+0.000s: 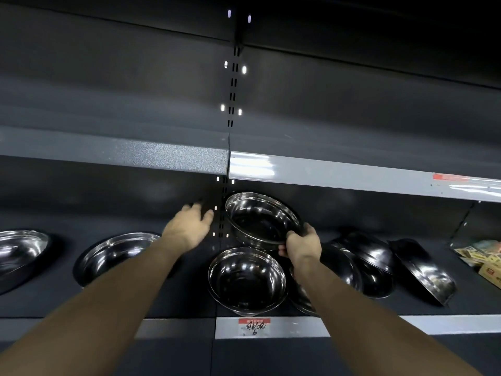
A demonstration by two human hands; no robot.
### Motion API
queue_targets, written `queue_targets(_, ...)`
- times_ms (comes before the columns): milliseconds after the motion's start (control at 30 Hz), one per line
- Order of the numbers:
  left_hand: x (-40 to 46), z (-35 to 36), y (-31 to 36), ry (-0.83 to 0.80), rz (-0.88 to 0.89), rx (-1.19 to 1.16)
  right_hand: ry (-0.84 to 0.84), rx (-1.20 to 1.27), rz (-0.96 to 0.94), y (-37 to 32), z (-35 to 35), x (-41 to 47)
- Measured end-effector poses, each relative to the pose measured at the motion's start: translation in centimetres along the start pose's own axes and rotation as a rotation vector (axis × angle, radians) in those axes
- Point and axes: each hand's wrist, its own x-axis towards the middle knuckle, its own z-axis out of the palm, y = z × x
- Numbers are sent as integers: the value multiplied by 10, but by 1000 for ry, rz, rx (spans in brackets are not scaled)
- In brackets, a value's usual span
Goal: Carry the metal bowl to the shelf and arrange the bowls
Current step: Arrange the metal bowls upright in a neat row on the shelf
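Observation:
My right hand (pixel 302 244) grips the lower right rim of a shiny metal bowl (pixel 260 217), held tilted with its mouth toward me at the back of the dark shelf (pixel 189 297). Just below it a second metal bowl (pixel 246 279) stands upright near the shelf's front edge. My left hand (pixel 189 226) hovers open, fingers straight, to the left of the held bowl and holds nothing. More metal bowls sit on the shelf: one at the left (pixel 113 256), one at the far left edge (pixel 19 253), and tilted ones at the right (pixel 363 264), (pixel 425 275).
A grey upper shelf (pixel 325 172) juts out right above the held bowl. A slotted upright (pixel 223 213) runs down the back panel between my hands. A price label (pixel 254 327) hangs on the front edge. Boxed goods (pixel 485 259) lie at the far right.

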Motion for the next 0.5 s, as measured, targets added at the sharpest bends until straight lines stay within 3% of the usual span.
queue_targets(200, -11, -14, -22, -17, -12, 226, -39, -63, -10, 4, 3, -2)
queue_targets(500, -38, -10, -21, -45, -35, 327, -130, -124, -38, 29, -7, -13)
